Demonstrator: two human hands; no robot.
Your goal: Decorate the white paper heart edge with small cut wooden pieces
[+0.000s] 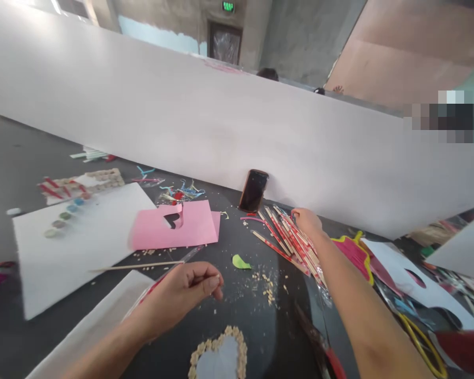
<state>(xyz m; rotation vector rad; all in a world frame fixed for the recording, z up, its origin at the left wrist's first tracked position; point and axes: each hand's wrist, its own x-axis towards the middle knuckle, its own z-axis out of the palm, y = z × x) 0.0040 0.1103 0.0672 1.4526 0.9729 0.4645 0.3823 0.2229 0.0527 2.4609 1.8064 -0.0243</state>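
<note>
My left hand [195, 287] is closed in a pinch above the dark table; whatever sits between its thumb and finger is too small to make out. Below it lies a white heart-shaped piece [219, 360] edged with small beige bits. Loose beige crumbs [269, 289] and a green leaf-shaped scrap [242, 261] are scattered to its right. At the far end of a pile of thin sticks in red-and-white wrapping [286, 237], my right hand [307, 222] has its fingers drawn together. A speck of colour shows at those fingertips, but I cannot tell what they hold.
A phone [254, 190] leans against the white partition [205, 126]. Pink paper [181, 226], white sheets [82, 252] and small paint pots [65, 216] lie at left. Dark tool blades [312, 329] and a yellow scissors handle [422, 345] are at right, among paper scraps.
</note>
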